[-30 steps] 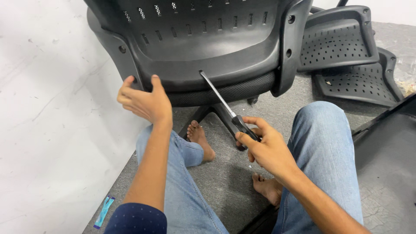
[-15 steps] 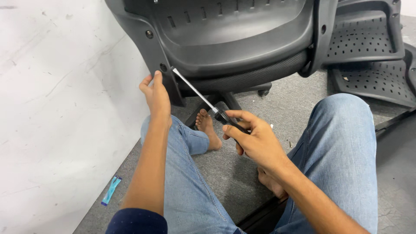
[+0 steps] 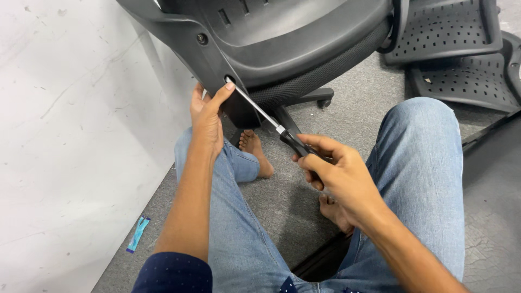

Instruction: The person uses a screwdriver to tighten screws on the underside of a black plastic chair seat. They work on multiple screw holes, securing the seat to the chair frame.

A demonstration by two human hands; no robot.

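Head view, looking down at my lap on grey carpet (image 3: 347,108). Right hand (image 3: 342,176) is wrapped around the black handle of a screwdriver (image 3: 274,127), fingers curled tight, thumb along the top. Shaft runs up and to the left; tip sits in the lower screw hole (image 3: 230,80) on the side bracket of the black office chair (image 3: 271,43). Tip looks seated, but I can't tell whether a screw is in there or how deep it is.

Left hand (image 3: 208,116) is up against the same bracket, fingers half-open, forefinger stretched up to touch the shaft just below the hole, steadying it. Not pinching anything that I can see.

Chair is tipped toward me, close to the white wall (image 3: 70,135); its star base and a caster (image 3: 324,103) show under the seat.

Progress, my read: a second fastener (image 3: 202,38), higher on the same bracket, appears already in place. The lower one is the job in hand. Driving looks like it's only starting, judging from the finger guiding the shaft. The far-side bracket is mostly cut off by the frame, so I can't judge it.

Two perforated black plastic panels (image 3: 450,38) lie stacked on the floor at the upper right, well apart from the hands. Small blue packet (image 3: 137,234) by the wall, untouched.
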